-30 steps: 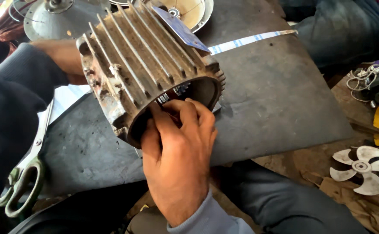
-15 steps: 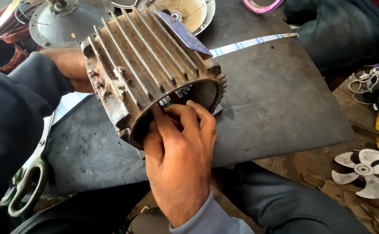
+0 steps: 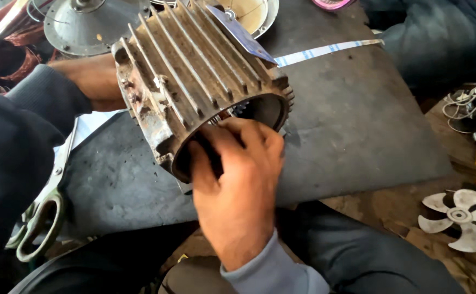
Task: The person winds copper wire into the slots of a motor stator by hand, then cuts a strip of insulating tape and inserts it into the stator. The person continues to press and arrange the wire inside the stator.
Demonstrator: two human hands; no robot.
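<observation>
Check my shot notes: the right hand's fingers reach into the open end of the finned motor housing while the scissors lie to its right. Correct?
Not quite. In the head view the scissors lie left of the finned motor housing; the right hand does reach into its open end.

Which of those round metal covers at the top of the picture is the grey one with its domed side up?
The left cover, behind the finned motor housing: dull grey, dome up. The other cover shows a cream-coloured hollow inside.
</observation>
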